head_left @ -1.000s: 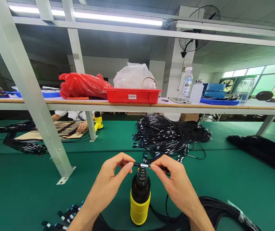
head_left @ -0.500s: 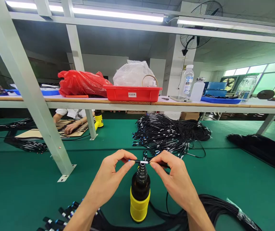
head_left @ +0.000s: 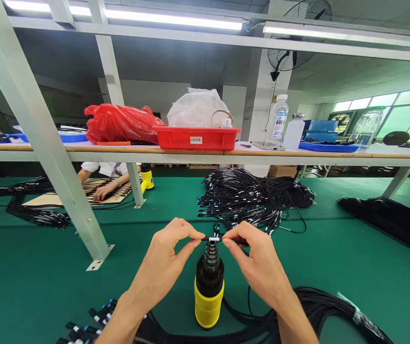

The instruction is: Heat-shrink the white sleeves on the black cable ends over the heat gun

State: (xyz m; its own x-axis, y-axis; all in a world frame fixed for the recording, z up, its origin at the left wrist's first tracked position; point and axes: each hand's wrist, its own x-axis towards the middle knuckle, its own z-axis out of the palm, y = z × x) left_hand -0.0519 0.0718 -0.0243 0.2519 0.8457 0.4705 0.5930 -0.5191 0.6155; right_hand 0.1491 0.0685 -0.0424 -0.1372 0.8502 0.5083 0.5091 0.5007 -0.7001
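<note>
A thin black cable with a white sleeve [head_left: 214, 239] is stretched level between my two hands. My left hand [head_left: 165, 253] pinches its left end between thumb and fingertips. On the other side, my right hand [head_left: 257, 258] pinches the cable just right of the white part. Directly under the sleeve stands a yellow and black heat gun [head_left: 208, 306], upright, its stepped nozzle pointing up. Whether the sleeve touches the nozzle tip I cannot tell. A bundle of black cables [head_left: 258, 332] runs below my wrists, with white and blue marked ends at the lower left.
A large pile of black cables [head_left: 244, 196] lies behind my hands on the green table [head_left: 169, 200]. More black cables [head_left: 391, 222] lie at right. White posts [head_left: 65, 157] hold a shelf with a red bin [head_left: 198, 139]. Another person's hand [head_left: 105, 191] works over a board at left.
Both hands and the cable have risen very slightly over the nozzle. The pinch of both hands stays the same. The view has shifted a little.
</note>
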